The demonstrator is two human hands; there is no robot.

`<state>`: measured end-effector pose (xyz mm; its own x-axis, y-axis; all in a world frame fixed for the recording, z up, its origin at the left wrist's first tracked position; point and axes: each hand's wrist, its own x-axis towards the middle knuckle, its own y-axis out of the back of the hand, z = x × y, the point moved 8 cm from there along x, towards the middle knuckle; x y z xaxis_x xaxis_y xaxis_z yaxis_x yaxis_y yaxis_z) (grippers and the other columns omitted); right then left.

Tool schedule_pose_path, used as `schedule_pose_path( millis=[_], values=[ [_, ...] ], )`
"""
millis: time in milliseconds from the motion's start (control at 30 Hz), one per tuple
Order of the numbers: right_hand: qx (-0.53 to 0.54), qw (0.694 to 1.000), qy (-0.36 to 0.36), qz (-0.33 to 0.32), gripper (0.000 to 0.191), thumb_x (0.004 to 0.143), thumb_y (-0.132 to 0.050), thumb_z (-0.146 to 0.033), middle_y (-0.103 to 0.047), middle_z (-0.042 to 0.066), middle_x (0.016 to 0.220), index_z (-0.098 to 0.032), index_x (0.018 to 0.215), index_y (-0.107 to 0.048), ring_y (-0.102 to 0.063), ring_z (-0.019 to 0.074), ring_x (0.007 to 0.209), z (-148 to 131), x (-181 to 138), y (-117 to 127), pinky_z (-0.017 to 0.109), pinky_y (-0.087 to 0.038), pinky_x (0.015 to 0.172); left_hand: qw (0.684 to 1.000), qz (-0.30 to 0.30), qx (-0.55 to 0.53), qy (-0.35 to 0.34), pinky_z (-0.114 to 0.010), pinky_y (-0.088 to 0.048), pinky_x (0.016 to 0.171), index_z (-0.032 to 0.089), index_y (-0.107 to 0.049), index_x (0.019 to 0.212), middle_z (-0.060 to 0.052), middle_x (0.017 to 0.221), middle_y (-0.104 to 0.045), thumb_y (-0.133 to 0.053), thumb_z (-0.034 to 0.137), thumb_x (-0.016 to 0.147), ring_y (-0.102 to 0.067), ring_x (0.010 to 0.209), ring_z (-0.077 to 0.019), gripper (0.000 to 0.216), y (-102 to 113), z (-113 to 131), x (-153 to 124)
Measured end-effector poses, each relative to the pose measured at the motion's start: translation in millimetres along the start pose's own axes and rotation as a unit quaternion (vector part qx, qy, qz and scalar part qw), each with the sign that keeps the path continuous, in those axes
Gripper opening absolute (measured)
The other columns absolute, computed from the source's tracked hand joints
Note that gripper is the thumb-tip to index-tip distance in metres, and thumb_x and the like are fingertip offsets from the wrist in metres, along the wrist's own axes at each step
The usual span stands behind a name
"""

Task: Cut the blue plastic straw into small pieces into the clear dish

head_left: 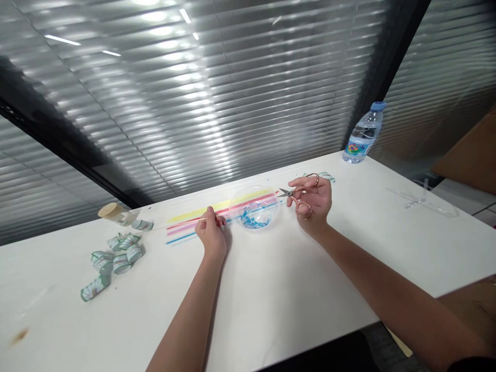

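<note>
My left hand (pixel 211 235) is closed in a pinch in front of the coloured straws, with a thin pale stick-like piece (pixel 189 222) running out to its left. What lies between the fingertips is too small to make out. Scissors (pixel 285 193) with rose-gold loops are in my right hand (pixel 315 204), blades slightly apart and pointing left. Between both hands stands a clear plastic bowl (pixel 253 226) holding small blue cut pieces (pixel 256 217). Yellow straws (pixel 189 213), pink straws (pixel 182 229) and a blue straw (pixel 180 239) lie behind and beside the bowl.
Several patterned paper rolls (pixel 122 263) lie left on the white table (pixel 248 310), near a tipped jar with a tan lid (pixel 109 210). A water bottle (pixel 362 137) stands at the back right corner. Clear plastic pieces (pixel 422 200) lie at right. Blinds stand behind.
</note>
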<state>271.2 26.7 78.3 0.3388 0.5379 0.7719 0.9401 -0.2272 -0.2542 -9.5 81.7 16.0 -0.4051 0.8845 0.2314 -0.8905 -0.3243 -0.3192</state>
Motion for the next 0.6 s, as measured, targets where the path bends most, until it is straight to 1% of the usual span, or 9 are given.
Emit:
schedule_pose_path(
  millis=[100,200,333,467,600],
  values=[
    [0.065,0.996,-0.065,-0.015,0.053,0.067,-0.066,-0.067,-0.063,0.004,0.095,-0.029,0.095,-0.043,-0.044,0.0100,0.055,0,-5,-8,0.027,-0.051,0.044,1.000,-0.003,0.004,0.002,-0.023,-0.037,0.050,0.018,-0.043,0.048,0.006,0.049,-0.040,-0.066,0.047,0.079,-0.043,0.046,-0.0065,0.048,0,-1,-1],
    [0.097,0.988,-0.110,-0.041,0.051,0.068,-0.070,-0.062,-0.065,0.004,0.096,-0.027,0.095,-0.045,-0.047,0.0098,0.057,8,-10,-15,0.027,-0.052,0.047,1.000,-0.012,0.010,-0.003,-0.024,-0.037,0.051,0.017,-0.044,0.048,0.005,0.050,-0.040,-0.064,0.047,0.081,-0.043,0.046,-0.0065,0.049,-1,-1,-1],
    [0.114,0.983,-0.130,-0.059,0.041,0.072,-0.072,-0.052,-0.067,0.002,0.095,-0.026,0.093,-0.048,-0.049,0.0078,0.055,20,-13,-21,0.025,-0.049,0.047,1.000,-0.017,0.013,-0.009,-0.024,-0.036,0.049,0.017,-0.044,0.047,0.005,0.049,-0.039,-0.064,0.049,0.081,-0.043,0.046,-0.0065,0.050,-2,0,-2],
    [0.107,0.980,-0.162,-0.043,0.037,0.077,-0.068,-0.052,-0.068,0.001,0.090,-0.024,0.090,-0.047,-0.052,0.0065,0.049,28,-14,-20,0.025,-0.046,0.044,0.999,-0.028,0.021,-0.007,-0.023,-0.036,0.049,0.018,-0.043,0.047,0.005,0.048,-0.039,-0.066,0.050,0.079,-0.042,0.046,-0.0065,0.051,-4,1,-3],
    [0.117,0.975,-0.184,-0.041,0.032,0.080,-0.066,-0.048,-0.068,-0.001,0.085,-0.023,0.086,-0.047,-0.052,0.0055,0.044,32,-15,-22,0.024,-0.044,0.043,0.999,-0.028,0.037,-0.010,-0.023,-0.037,0.048,0.018,-0.041,0.046,0.005,0.047,-0.038,-0.065,0.052,0.079,-0.041,0.045,-0.0066,0.053,-6,3,-3]
  ],
)
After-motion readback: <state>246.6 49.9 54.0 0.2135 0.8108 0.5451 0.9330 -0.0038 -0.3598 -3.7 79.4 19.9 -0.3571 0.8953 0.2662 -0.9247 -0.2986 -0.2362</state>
